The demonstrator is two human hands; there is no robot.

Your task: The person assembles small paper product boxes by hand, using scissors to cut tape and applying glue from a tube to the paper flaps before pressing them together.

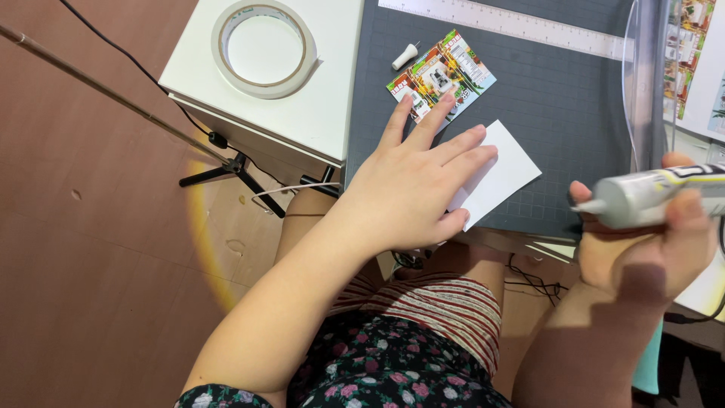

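Note:
My left hand [411,185] lies flat, fingers spread, on a white card [504,170] that rests on a dark grey cutting mat [559,106]. Its fingertips reach a colourful printed card [445,72] just beyond. My right hand [653,245] is raised at the right edge, wrapped around a grey glue tube [649,196] whose nozzle points left, toward the white card. The tube's small white cap [405,56] lies on the mat beside the printed card.
A large roll of tape [263,47] sits on a white box [317,106] left of the mat. A clear ruler [513,23] lies along the mat's far edge. Printed sheets [691,38] are at the top right. A tripod leg [226,170] and cables stand on the brown floor.

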